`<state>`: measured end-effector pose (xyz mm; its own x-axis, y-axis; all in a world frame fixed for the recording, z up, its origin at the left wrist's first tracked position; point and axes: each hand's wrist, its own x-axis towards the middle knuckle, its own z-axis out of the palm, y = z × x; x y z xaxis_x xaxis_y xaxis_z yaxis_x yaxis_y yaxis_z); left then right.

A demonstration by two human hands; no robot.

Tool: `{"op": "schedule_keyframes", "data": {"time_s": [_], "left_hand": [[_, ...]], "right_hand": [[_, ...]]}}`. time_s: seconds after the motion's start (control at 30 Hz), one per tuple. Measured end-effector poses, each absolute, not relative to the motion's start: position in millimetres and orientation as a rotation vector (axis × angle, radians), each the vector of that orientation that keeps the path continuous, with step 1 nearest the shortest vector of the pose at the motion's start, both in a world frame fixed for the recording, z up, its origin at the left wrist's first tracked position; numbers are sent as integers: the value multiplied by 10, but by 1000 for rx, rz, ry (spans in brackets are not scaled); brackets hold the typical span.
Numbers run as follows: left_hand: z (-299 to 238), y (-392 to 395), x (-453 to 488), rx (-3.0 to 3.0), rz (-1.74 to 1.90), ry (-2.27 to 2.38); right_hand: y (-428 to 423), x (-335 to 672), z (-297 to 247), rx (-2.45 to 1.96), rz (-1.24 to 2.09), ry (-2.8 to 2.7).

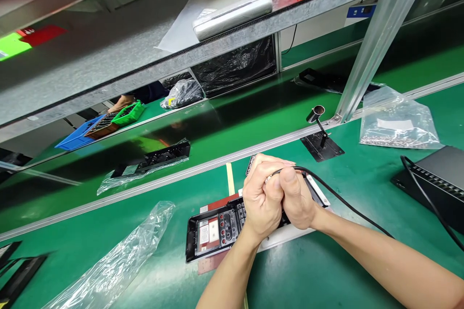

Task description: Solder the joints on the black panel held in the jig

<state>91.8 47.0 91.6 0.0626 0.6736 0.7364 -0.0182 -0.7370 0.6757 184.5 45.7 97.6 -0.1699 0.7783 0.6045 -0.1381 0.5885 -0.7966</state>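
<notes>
My left hand and my right hand are pressed together, fingers curled, above a black plastic housing. A thin black cable runs in from the right, over the right thumb, to a small pale tip between the left fingers. Whatever lies inside the right hand is hidden. The housing has a window and a row of round holes at its left end; my hands cover its middle. It rests on a white and reddish-brown fixture on the green bench.
Clear plastic film lies to the left. A small metal cup on a stand, a bag of small parts and a black device are right. Wrapped black parts lie behind the metal rail. A shelf overhangs; another person's hand is beyond.
</notes>
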Motion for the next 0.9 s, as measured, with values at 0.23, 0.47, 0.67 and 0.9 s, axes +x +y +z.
{"op": "schedule_keyframes", "data": {"time_s": [0.23,0.47,0.67,0.9], "left_hand": [[913,468,922,1816,1721,644],[889,463,920,1801,1713,634],[892,462,923,1801,1719,627],[900,459,929,1809,1717,654]], "right_hand": [[441,1845,980,-535,934,-1521],[446,1845,957,-503,959,-1513],[446,1844,971,-476,956,-1509],[428,1843,987,-543,951,-1516]]}}
